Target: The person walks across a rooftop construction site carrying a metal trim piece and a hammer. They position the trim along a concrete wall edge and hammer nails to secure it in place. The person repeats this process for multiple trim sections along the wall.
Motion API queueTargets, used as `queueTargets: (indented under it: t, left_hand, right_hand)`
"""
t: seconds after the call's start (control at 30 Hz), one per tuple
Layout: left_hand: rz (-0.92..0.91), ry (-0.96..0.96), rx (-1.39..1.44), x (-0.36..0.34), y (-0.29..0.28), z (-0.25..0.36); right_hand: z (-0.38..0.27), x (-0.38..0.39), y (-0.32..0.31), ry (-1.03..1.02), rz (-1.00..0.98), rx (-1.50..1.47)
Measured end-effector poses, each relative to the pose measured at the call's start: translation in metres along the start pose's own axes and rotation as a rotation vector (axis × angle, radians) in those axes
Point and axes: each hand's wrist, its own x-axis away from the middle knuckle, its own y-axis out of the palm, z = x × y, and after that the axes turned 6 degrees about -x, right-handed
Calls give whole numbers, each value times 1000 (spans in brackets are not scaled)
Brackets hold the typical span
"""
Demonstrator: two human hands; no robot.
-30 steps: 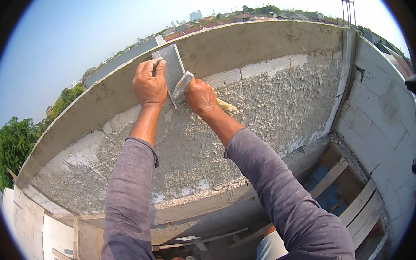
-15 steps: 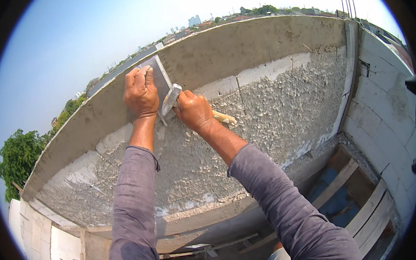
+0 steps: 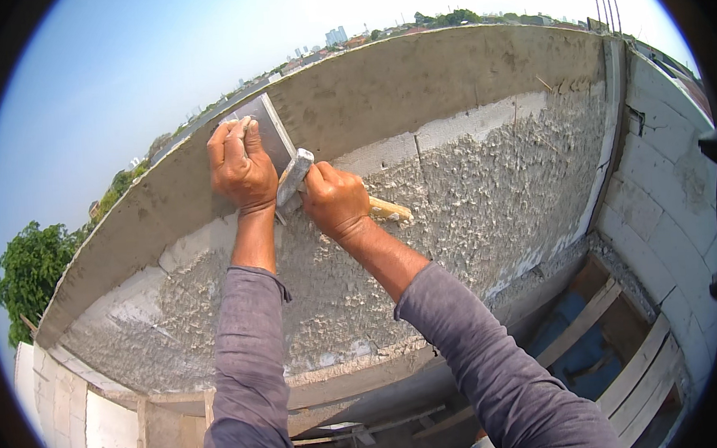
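Note:
At the upper part of the wall, a flat grey plate [image 3: 275, 131] with a pale, thick edge stands tilted against the plaster. My left hand [image 3: 244, 169] is closed in a fist at its face and appears to hold it; the gripped part is hidden behind the fingers. My right hand [image 3: 335, 194] is wrapped round a hammer [image 3: 294, 177] just below its head. The hammer head is close beside the plate's lower right edge; whether they touch I cannot tell. The hammer's light wooden handle sticks out to the right of my fist.
The wall [image 3: 485, 173] has a smooth brown plaster band above and rough grey render below. Pale blocks [image 3: 657, 192] form a side wall at right. Wooden planks [image 3: 638, 376] span a gap at lower right. Steel rods [image 3: 604, 0] rise from the far corner.
My left forearm has swung slightly right, and both hands sit a little lower in the view. The hammer and plate keep nearly the same places beside each other.

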Motion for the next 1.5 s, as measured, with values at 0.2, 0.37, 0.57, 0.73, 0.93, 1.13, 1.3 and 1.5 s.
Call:
queueTargets:
  t: [0.2,0.37,0.57,0.73,0.93,1.13,1.3,1.5]
  left_hand:
    - [-31,4,-28,-1,-3,2]
    - [-49,-18,-79,-1,-3,1]
    - [-42,-63,-83,-5,-6,2]
    - [-28,-137,-75,-2,-9,4]
    - [-60,-197,-58,-1,-8,1]
    - [-53,-224,-44,-1,-7,2]
    - [-52,-216,-35,0,-7,2]
    - [-87,-258,-51,-1,-6,-3]
  right_hand:
    - [-5,-7,-5,42,-44,-17]
    - [-4,3,-23,121,-202,-53]
    - [-14,11,-106,496,-432,-139]
    - [-52,-59,-172,543,-264,-756]
    - [-81,-34,-168,325,-221,-1113]
    - [-66,-15,-145,791,-358,-858]
    - [-49,-66,-90,602,-244,-478]
    - [-45,-100,-24,677,-209,-235]
